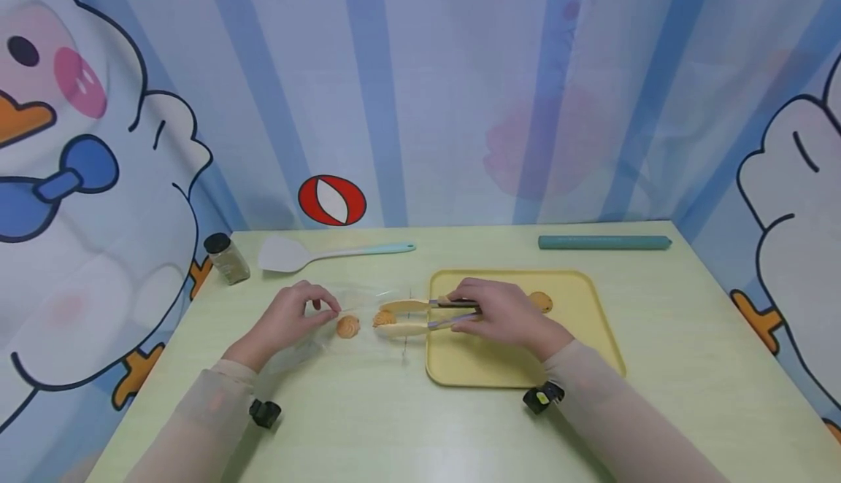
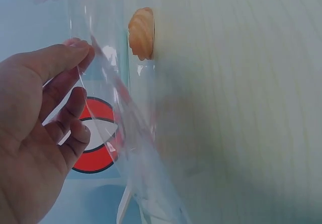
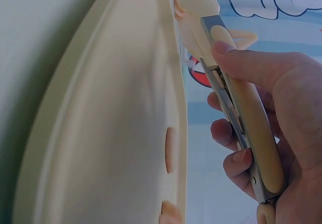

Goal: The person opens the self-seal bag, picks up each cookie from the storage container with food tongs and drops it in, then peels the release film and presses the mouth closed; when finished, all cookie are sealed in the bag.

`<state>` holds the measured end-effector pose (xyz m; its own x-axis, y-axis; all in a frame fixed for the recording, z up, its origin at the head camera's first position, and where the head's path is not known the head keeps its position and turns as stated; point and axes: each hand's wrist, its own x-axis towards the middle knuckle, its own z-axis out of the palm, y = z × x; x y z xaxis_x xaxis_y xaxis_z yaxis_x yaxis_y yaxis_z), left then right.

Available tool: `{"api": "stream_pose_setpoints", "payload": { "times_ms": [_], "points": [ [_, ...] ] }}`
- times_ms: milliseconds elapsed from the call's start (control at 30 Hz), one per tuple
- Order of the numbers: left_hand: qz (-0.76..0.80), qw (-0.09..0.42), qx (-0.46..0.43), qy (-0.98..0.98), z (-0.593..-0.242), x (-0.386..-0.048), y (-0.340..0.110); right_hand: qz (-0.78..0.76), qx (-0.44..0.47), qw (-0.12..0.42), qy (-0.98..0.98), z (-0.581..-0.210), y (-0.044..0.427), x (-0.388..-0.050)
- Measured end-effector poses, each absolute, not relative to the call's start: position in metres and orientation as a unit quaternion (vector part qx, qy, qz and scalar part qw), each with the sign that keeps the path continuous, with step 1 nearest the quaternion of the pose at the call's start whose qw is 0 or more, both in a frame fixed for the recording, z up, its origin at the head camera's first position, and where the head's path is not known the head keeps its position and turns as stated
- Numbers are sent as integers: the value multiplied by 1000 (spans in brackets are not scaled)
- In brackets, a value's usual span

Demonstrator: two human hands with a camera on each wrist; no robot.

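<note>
The left hand (image 1: pixel 289 320) pinches clear plastic film (image 2: pixel 138 148), apparently to steady it by one cookie (image 1: pixel 348 327), while the right hand (image 1: pixel 502 314) curls round tongs (image 1: pixel 407 306) whose tips flank a second cookie (image 1: pixel 384 319), near and far, left of the yellow tray (image 1: pixel 473 368), seemingly for an even grip.

A pale yellow-green bench (image 1: pixel 368 432) is marked with faint, wood-like streaks. At its far left a jar (image 1: pixel 230 260) with a black lid is stood, and just beside it a white-bladed spatula (image 1: pixel 285 254) is laid flat, its handle pointed right. Near the far right edge a long, slim teal object (image 1: pixel 604 242) is placed lengthwise. Between these, nearer the front, a yellow tray (image 1: pixel 486 370) is set, with a clear plastic bag (image 1: pixel 371 344) spread at its left.
</note>
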<state>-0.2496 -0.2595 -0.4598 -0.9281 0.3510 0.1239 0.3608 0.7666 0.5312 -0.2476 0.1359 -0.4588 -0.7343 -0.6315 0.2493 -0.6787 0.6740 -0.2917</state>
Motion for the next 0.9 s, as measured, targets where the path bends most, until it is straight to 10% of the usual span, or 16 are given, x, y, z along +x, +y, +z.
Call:
{"api": "stream_pose_setpoints", "payload": {
  "times_ms": [900],
  "points": [
    [-289,19,-191,-938,-456,-251,-258,175,354,53,-917,-464,84,-256]
  ]
}}
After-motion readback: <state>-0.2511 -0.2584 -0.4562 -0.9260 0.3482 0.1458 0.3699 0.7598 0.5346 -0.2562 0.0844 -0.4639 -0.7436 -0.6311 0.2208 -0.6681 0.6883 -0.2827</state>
